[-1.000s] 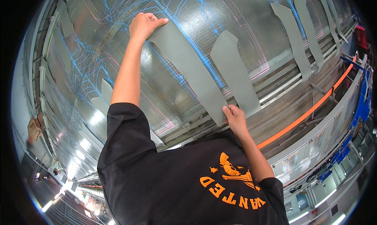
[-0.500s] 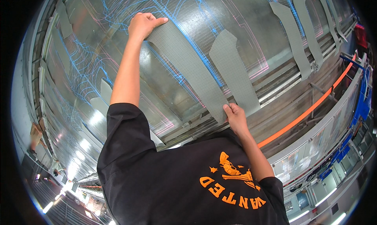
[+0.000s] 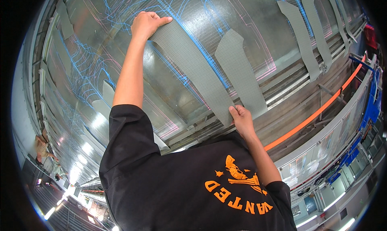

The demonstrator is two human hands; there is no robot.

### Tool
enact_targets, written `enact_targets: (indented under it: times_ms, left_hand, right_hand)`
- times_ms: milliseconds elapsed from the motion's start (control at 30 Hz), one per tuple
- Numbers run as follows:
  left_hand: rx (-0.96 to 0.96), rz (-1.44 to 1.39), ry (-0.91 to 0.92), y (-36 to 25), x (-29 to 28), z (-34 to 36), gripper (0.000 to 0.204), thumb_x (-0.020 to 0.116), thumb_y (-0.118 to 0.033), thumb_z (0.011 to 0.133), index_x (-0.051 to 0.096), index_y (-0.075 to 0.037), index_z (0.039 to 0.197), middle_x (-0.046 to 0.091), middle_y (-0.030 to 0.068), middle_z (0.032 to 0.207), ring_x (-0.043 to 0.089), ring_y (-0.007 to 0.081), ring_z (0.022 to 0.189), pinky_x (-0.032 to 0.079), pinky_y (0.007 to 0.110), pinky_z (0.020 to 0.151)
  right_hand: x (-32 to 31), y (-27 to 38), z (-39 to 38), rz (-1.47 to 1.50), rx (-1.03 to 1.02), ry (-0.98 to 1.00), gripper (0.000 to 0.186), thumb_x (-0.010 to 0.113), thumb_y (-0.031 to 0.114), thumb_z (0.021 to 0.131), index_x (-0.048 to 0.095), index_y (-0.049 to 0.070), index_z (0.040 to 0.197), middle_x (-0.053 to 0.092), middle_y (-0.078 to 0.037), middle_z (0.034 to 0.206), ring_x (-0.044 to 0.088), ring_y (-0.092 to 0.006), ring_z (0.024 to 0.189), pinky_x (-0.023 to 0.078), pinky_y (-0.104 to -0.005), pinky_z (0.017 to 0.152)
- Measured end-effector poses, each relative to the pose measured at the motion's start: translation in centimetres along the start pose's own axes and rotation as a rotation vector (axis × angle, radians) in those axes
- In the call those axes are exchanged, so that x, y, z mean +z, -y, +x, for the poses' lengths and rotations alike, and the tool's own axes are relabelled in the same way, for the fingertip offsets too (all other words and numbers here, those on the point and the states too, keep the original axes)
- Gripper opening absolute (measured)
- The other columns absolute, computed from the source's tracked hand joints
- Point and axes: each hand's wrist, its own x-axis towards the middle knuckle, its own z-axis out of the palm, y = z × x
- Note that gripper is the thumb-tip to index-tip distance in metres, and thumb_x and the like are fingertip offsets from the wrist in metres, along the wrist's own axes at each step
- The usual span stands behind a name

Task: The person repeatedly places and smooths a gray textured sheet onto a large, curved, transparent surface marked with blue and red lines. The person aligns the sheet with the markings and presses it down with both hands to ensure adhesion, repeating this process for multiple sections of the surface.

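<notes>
A long grey fabric panel point(image 3: 192, 63) with a fine grid pattern lies slantwise over the shiny table, its near end reaching past the table's edge. At its far end is my left hand point(image 3: 146, 25), closed on the corner with the thumb pointing right along the edge. My right hand point(image 3: 242, 117) pinches the near end at its right side. Right beside this panel, a second grey piece point(image 3: 240, 69) with a pointed top lies flat, and its lower end also runs over the edge. Blue and pink lines mark the table surface around both pieces.
More grey cut pieces point(image 3: 299, 39) lie farther right, and others point(image 3: 64, 19) at the far left. A metal rail point(image 3: 290, 91) runs along the table's near edge. An orange strip point(image 3: 318, 110) borders another long table at right. People point(image 3: 43, 150) stand at the far left.
My hands and the fabric panel stay almost exactly where they were. At the far left, a person in the background has shifted and shows more.
</notes>
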Motion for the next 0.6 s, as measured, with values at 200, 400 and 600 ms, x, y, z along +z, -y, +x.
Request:
enact_targets:
  times_ms: [200,400,600]
  left_hand:
    - [0.000,-0.046,0.014,0.11,-0.23,-0.04,0.056,0.089,-0.066,0.066,0.069,-0.014,0.068,0.072,0.0028,0.068,0.068,0.0168,0.059,0.051,0.034,0.058]
    - [-0.003,-0.018,0.008,-0.11,-0.14,-0.16,0.055,0.089,-0.066,0.067,0.070,-0.015,0.068,0.072,0.0018,0.067,0.067,0.0158,0.059,0.051,0.033,0.059]
    - [-0.008,-0.001,0.010,-0.29,-0.16,-0.25,0.054,0.089,-0.065,0.067,0.070,-0.015,0.067,0.072,0.0013,0.069,0.068,0.0165,0.061,0.052,0.034,0.061]
  right_hand:
    - [-0.09,0.14,0.01,0.005,0.004,-0.001,0.028,0.061,0.026,0.109,0.068,0.002,0.096,0.065,0.002,0.080,0.056,-0.0065,0.069,0.047,-0.0267,0.061]
    - [0.01,0.21,0.05,-0.008,0.005,-0.007,0.027,0.061,0.026,0.109,0.068,0.004,0.096,0.064,0.003,0.080,0.055,-0.0064,0.069,0.047,-0.0267,0.062]
    - [-0.10,-0.25,0.23,-0.035,0.004,-0.008,0.027,0.061,0.027,0.109,0.068,0.004,0.096,0.064,0.003,0.080,0.055,-0.0064,0.069,0.046,-0.0264,0.062]
